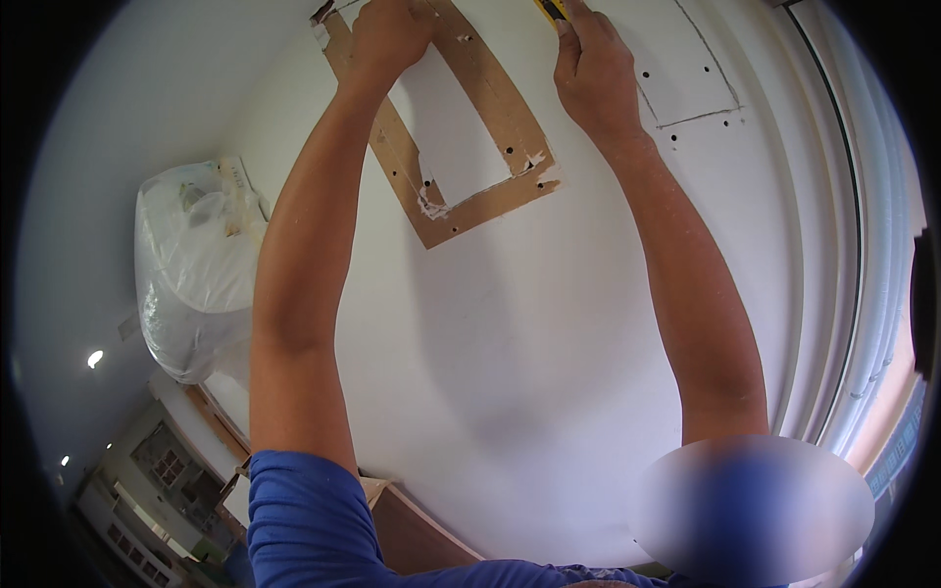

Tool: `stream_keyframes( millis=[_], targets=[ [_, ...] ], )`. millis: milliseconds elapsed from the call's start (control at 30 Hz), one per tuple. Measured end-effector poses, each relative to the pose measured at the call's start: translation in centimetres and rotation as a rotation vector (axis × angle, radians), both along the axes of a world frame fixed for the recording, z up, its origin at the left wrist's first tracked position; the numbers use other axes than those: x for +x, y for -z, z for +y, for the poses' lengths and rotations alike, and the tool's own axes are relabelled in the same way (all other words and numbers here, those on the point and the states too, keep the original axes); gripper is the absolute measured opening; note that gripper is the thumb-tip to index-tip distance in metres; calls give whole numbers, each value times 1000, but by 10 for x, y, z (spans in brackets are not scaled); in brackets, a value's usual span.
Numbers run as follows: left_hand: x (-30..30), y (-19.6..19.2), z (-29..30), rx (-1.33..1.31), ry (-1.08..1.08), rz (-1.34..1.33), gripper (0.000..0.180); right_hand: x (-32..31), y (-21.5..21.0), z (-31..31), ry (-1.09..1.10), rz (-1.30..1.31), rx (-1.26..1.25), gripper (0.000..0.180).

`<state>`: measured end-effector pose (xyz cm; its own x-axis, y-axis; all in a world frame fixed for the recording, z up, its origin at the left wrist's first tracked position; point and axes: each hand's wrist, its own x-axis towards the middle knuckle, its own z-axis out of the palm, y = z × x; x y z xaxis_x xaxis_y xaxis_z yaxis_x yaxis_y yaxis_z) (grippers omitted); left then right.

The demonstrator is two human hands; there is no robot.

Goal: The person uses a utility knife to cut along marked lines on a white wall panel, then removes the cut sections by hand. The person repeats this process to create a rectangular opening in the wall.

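Observation:
Overhead, my left hand [392,37] is closed on a brown board frame [490,208] at the top edge of the view. The frame has a long rectangular opening, ragged white broken edges and several small holes; its upper end is cut off by the view. Behind it, the white surface [569,323] carries its shadow. To the right, my right hand [600,73] is wrapped round a yellow-and-black hand tool [552,11], only partly visible, so its exact kind is unclear. Beside that hand, thin dark lines outline a rectangle [686,59] on the white surface, with several dark holes around it.
A bulky object wrapped in clear plastic [201,274] is mounted at the left. Along the right run a stepped white moulding [799,225] and a window or door edge. Below, a brown box-like piece [417,529] stands near my left upper arm. Ceiling lights [95,360] glow at lower left.

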<state>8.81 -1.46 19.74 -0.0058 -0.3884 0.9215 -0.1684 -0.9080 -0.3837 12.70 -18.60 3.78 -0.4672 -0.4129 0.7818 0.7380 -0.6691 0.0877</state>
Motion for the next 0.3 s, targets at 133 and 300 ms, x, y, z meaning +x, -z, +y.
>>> stream_keyframes(
  millis=[133, 300],
  targets=[
    [21, -16, 17, 19, 52, -103, 33, 1, 1, 4, -16, -23, -14, 39],
    [9, -2, 15, 40, -12, -70, 36, 1, -1, 4, 9, -30, -3, 39]
  ],
)
